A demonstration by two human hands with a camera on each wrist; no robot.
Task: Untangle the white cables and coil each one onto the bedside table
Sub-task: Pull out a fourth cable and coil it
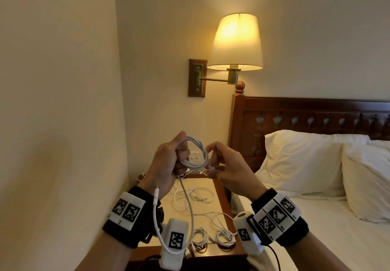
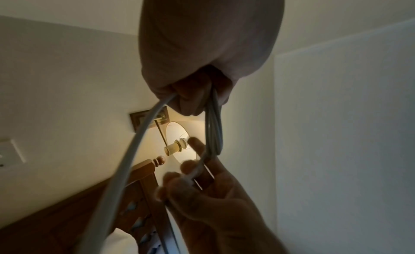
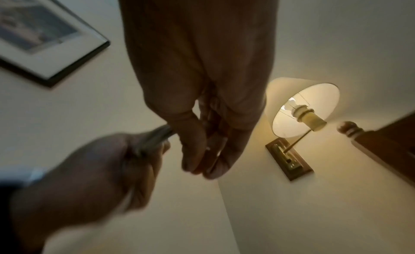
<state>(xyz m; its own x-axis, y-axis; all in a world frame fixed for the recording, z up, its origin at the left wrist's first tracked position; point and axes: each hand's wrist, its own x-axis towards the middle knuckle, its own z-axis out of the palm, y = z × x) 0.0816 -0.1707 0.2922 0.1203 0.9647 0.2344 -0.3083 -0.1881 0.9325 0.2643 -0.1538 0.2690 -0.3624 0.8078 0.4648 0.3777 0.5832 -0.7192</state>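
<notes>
Above the bedside table (image 1: 211,254) my left hand (image 1: 181,151) grips a white cable (image 1: 197,154) wound into several loops. Its long tail (image 1: 191,213) hangs down in a bend past my left wrist and ends in a plug (image 1: 156,193). My right hand (image 1: 211,166) pinches the cable's other end at the right side of the loops. In the left wrist view the loops (image 2: 214,126) hang from my left hand (image 2: 197,98), and my right hand's fingertips (image 2: 188,166) pinch a strand. In the right wrist view my right hand (image 3: 202,162) is blurred.
A loose tangle of white cables (image 1: 195,196) lies on the middle of the table. Two small wound coils (image 1: 199,239) (image 1: 224,237) sit near its front edge. A lit wall lamp (image 1: 236,42) hangs above. The bed with pillows (image 1: 306,161) is to the right, and a wall is close on the left.
</notes>
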